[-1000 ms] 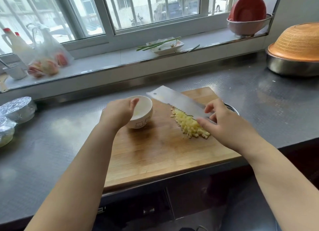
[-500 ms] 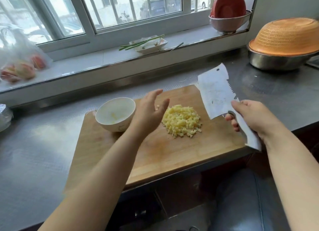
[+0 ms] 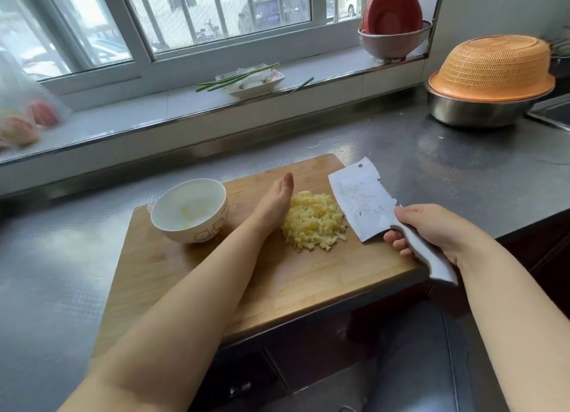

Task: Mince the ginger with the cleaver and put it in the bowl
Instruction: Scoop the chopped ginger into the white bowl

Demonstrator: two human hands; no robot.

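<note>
A pile of minced yellow ginger (image 3: 313,223) lies in the middle of the wooden cutting board (image 3: 277,276). My left hand (image 3: 276,200) stands on its edge with straight fingers against the left side of the pile. A white bowl (image 3: 190,209) with a few ginger bits inside sits on the board's left part. My right hand (image 3: 431,231) grips the metal handle of the cleaver (image 3: 361,200), whose broad blade is tilted flat-side up just right of the pile, its lower edge near the board.
The board lies on a steel counter (image 3: 462,165) at its front edge. An orange basket (image 3: 493,66) covers a steel basin at the back right. The windowsill holds a tray with green stalks (image 3: 246,78), a bowl with red plates (image 3: 391,32) and a bag of fruit (image 3: 21,118).
My left hand let go of the bowl, crossed to the ginger and came down against the pile's left side. My right hand lifted the cleaver off the pile and brought it down beside it.
</note>
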